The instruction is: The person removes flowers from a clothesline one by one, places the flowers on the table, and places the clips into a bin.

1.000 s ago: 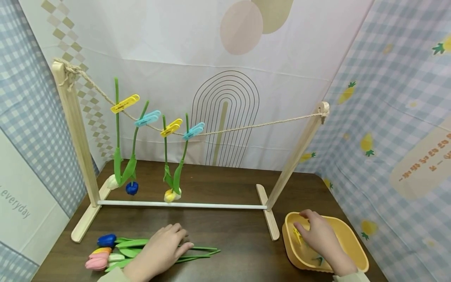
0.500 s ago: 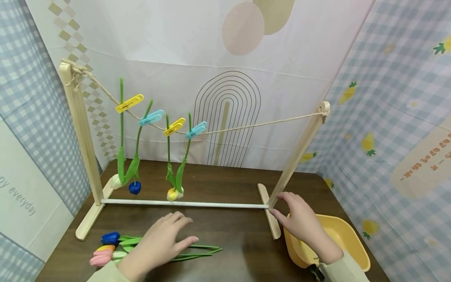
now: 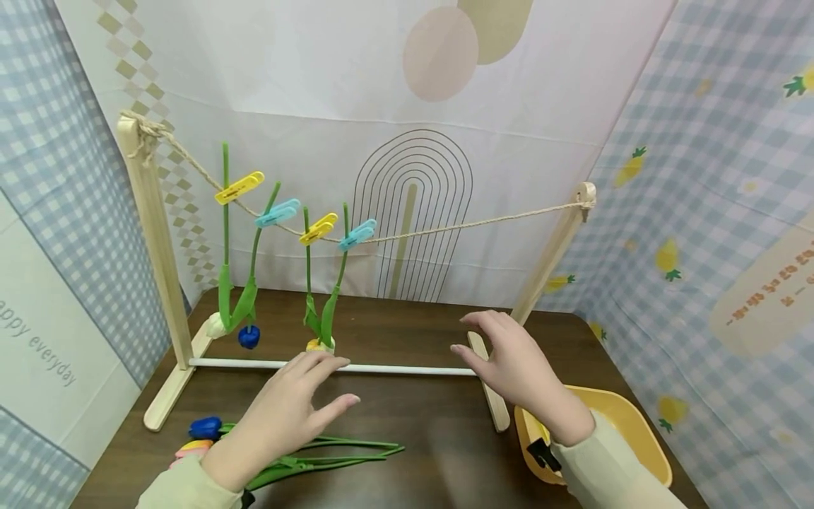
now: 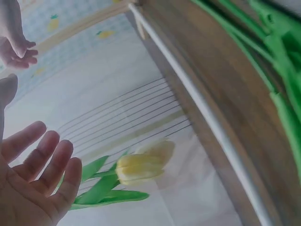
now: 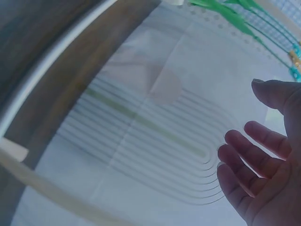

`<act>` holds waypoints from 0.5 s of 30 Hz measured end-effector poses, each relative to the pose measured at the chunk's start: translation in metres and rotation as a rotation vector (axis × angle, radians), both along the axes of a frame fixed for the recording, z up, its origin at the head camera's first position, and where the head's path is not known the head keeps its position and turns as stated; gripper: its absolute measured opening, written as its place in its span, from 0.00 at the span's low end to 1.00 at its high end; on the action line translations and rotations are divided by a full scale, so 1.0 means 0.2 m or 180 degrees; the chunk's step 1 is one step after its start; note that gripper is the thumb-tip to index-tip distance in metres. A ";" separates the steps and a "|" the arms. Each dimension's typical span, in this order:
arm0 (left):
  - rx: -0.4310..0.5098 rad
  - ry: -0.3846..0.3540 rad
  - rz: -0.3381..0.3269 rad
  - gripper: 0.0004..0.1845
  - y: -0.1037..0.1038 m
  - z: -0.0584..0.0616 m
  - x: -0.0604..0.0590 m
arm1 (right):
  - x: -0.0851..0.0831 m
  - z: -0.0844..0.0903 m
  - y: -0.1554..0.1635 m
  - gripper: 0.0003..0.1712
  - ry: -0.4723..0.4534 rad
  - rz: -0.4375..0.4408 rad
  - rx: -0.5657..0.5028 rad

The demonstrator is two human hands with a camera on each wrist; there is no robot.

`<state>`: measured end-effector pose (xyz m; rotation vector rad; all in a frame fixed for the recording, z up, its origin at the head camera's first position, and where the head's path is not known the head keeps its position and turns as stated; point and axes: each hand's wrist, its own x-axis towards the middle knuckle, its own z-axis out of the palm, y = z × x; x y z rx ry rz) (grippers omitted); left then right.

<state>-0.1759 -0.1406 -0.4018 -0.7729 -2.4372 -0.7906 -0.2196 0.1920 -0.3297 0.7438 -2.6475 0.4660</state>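
Note:
In the head view my left hand hovers over several tulips lying on the table, with blue and pink-yellow heads showing and green stems to the right. Its fingers are relaxed and hold nothing. My right hand is raised before the rack's right post, fingers loosely bent, empty in the right wrist view too. From the rope tulips hang head down by yellow and light-blue clothespins. A yellow tulip head shows beyond my left fingers in the left wrist view.
A yellow basin stands at the right, partly behind my right forearm. The wooden rack has a left post, a right post and a white crossbar low across the table. Patterned cloth hangs behind and at both sides.
My right hand has risen out of the basin and moved left and up, in front of the right post. My left hand has lifted off the tulip stems. The head view has shifted slightly.

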 end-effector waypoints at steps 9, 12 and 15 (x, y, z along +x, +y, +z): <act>0.0101 0.0190 -0.0151 0.26 -0.01 0.09 -0.04 | -0.02 0.11 -0.12 0.22 0.0281 0.0374 -0.0107; 0.0137 0.0200 -0.0167 0.27 -0.01 0.13 -0.05 | -0.03 0.16 -0.17 0.22 0.0435 0.0511 -0.0103; 0.0201 0.0266 -0.0144 0.28 -0.02 0.18 -0.07 | -0.05 0.22 -0.21 0.23 0.0601 0.0643 -0.0109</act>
